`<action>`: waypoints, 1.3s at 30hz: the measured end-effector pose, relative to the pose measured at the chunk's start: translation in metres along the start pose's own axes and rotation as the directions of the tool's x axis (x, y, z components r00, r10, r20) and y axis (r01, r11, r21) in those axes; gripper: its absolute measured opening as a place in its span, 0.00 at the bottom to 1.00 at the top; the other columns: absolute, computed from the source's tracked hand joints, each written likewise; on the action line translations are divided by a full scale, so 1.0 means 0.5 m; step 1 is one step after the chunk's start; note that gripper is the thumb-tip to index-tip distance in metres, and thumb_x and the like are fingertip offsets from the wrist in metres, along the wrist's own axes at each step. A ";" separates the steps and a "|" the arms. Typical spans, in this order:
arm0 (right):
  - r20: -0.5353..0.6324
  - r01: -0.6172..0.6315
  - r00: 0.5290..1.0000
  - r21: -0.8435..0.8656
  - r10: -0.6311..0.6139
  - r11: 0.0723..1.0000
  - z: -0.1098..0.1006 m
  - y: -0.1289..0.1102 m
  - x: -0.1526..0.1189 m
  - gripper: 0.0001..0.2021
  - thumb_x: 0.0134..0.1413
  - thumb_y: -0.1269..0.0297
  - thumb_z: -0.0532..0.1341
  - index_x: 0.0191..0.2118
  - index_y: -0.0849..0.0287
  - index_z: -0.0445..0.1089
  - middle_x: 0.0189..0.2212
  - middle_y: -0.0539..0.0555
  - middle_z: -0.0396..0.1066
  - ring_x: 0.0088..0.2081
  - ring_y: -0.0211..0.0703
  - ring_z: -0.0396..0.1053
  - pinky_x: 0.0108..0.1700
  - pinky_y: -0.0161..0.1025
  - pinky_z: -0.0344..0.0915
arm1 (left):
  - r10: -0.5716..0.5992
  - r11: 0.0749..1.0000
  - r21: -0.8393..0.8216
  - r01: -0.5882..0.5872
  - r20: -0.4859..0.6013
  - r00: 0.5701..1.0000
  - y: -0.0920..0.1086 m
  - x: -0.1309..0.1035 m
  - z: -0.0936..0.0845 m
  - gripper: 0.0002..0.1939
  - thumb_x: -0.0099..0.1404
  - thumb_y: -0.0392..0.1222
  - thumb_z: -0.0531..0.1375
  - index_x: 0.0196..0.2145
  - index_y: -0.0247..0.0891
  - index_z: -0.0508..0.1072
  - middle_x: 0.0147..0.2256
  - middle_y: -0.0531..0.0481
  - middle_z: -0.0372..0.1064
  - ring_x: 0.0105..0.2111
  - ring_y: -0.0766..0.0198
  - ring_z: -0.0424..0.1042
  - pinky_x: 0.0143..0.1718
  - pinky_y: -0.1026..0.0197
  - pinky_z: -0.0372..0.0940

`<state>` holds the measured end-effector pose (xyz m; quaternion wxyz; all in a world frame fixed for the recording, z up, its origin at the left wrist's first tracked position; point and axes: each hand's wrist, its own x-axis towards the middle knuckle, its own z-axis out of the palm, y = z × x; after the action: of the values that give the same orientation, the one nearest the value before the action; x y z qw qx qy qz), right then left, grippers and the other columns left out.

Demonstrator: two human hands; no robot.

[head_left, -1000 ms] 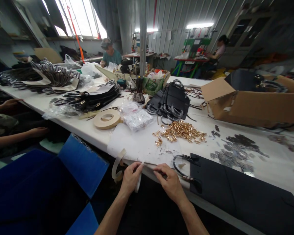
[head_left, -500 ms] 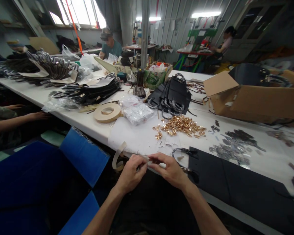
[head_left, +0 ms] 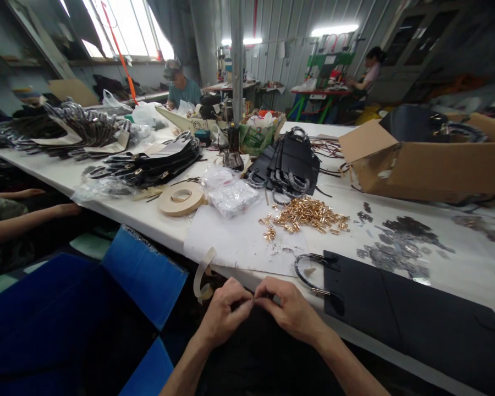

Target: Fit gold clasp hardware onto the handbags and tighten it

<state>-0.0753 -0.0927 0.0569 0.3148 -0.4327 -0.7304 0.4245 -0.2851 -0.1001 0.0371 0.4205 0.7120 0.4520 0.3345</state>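
My left hand (head_left: 227, 312) and my right hand (head_left: 287, 309) meet at the fingertips in front of the table's near edge. Both are closed in a pinch, and whatever lies between the fingers is too small to make out. Beside my left hand a strip of pale tape (head_left: 199, 275) hangs at the edge. To the right of my right hand lies a black bag panel (head_left: 404, 313) with a wrapped handle (head_left: 299, 268). A heap of gold metal fittings (head_left: 311, 214) sits on the white table (head_left: 247, 256) beyond my hands, near grey metal plates (head_left: 396, 253).
A tape roll (head_left: 181, 199) and a plastic-wrapped packet (head_left: 233, 195) lie at centre left. Black bag pieces (head_left: 295, 159) are stacked behind. An open carton (head_left: 445, 168) stands at right, blue board (head_left: 144, 275) at lower left. A person's arm (head_left: 28, 223) shows at left.
My hands have moved slightly down and nearer to my body, their fingertips now together. The small pale bit seen between them earlier no longer shows. The view has shifted a little.
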 end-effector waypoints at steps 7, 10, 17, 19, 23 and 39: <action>-0.187 0.182 0.971 0.179 -0.148 0.967 0.027 -0.005 -0.019 0.06 0.67 0.63 0.60 0.38 0.54 0.72 0.34 0.53 0.73 0.38 0.44 0.72 0.43 0.40 0.69 | -0.330 0.906 -0.321 0.275 -0.131 0.935 -0.081 -0.003 0.023 0.18 0.66 0.54 0.63 0.35 0.36 0.82 0.32 0.47 0.77 0.33 0.59 0.74 0.37 0.60 0.67; -0.305 0.037 0.952 0.104 -0.003 0.994 -0.005 0.041 -0.007 0.07 0.66 0.59 0.61 0.38 0.55 0.73 0.35 0.53 0.74 0.39 0.46 0.72 0.44 0.41 0.68 | -0.349 0.916 -0.283 0.283 -0.221 0.911 -0.103 0.013 0.034 0.18 0.67 0.55 0.63 0.41 0.38 0.83 0.37 0.46 0.80 0.39 0.56 0.76 0.43 0.59 0.69; -0.331 -0.207 0.917 0.082 0.223 0.975 -0.031 0.165 0.002 0.15 0.62 0.50 0.63 0.39 0.57 0.75 0.33 0.54 0.75 0.36 0.47 0.71 0.38 0.40 0.67 | -0.268 0.962 -0.154 0.225 -0.379 0.886 -0.134 0.056 0.055 0.18 0.67 0.56 0.63 0.41 0.40 0.84 0.38 0.46 0.81 0.41 0.54 0.78 0.46 0.55 0.71; -0.324 -0.203 0.921 0.074 0.216 0.976 -0.025 0.172 -0.003 0.15 0.62 0.49 0.63 0.39 0.57 0.75 0.33 0.53 0.75 0.35 0.46 0.71 0.38 0.40 0.67 | -0.269 0.962 -0.155 0.225 -0.383 0.884 -0.139 0.060 0.058 0.17 0.67 0.54 0.63 0.41 0.41 0.84 0.39 0.46 0.80 0.42 0.54 0.78 0.47 0.55 0.71; -0.337 -0.187 0.919 0.085 0.205 0.979 -0.019 0.164 -0.005 0.14 0.63 0.50 0.63 0.39 0.56 0.75 0.34 0.53 0.75 0.36 0.46 0.71 0.41 0.41 0.68 | -0.290 0.955 -0.169 0.242 -0.376 0.880 -0.143 0.065 0.058 0.19 0.66 0.51 0.64 0.50 0.41 0.82 0.37 0.49 0.78 0.38 0.59 0.76 0.46 0.57 0.70; -0.356 -0.140 0.912 0.193 0.203 0.971 -0.024 0.121 -0.006 0.09 0.62 0.57 0.65 0.37 0.57 0.75 0.31 0.50 0.73 0.34 0.42 0.70 0.38 0.37 0.65 | -0.436 0.900 -0.196 0.390 -0.423 0.794 -0.144 0.086 0.059 0.48 0.55 0.67 0.67 0.67 0.43 0.65 0.28 0.54 0.76 0.30 0.55 0.77 0.34 0.57 0.70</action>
<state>-0.0420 -0.0753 0.0080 0.4435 -0.5408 -0.5790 0.4190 -0.2703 -0.0521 -0.0361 0.3998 0.4755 0.6654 0.4139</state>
